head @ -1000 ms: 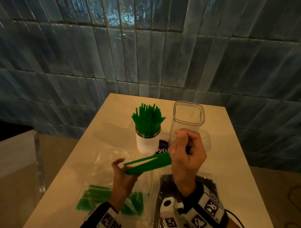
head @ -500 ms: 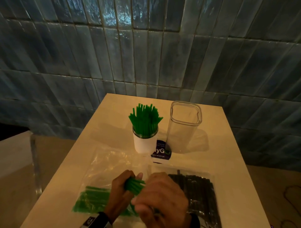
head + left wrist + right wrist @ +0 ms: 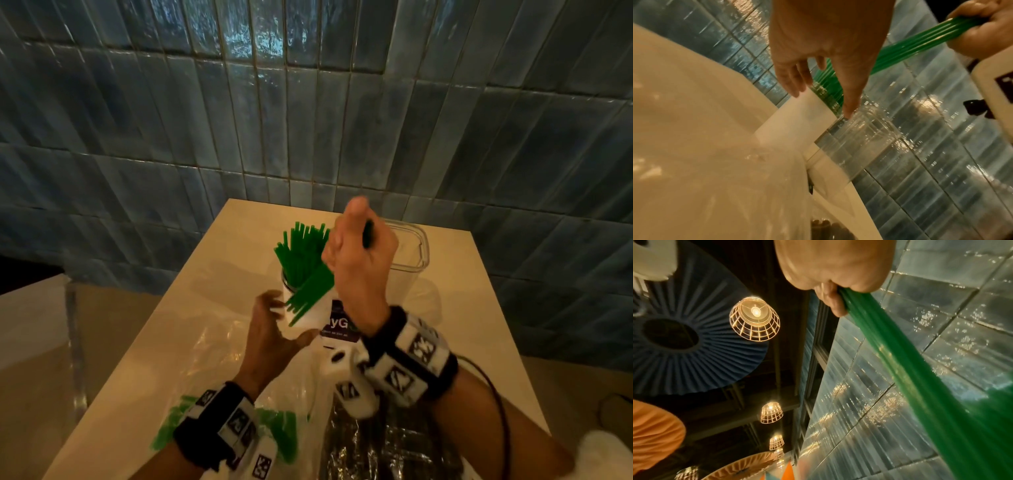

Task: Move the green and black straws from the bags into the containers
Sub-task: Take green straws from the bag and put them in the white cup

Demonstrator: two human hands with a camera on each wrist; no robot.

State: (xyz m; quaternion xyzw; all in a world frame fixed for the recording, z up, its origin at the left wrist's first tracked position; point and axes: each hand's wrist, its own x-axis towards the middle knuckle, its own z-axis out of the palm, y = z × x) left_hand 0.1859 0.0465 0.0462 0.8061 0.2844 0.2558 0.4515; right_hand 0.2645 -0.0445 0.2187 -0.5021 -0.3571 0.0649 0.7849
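Above cup — right hand gripping straws

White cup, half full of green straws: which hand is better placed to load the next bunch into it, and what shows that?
The right hand: it already grips a bunch of green straws angled down at the white cup. The left hand holds no straws; its fingers reach the cup's side, seemingly to steady it.

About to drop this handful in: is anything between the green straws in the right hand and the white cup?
Only the green straws already standing in the white cup. The held bundle in the right hand slants across its mouth. The left hand is at the cup's side, not over the opening.
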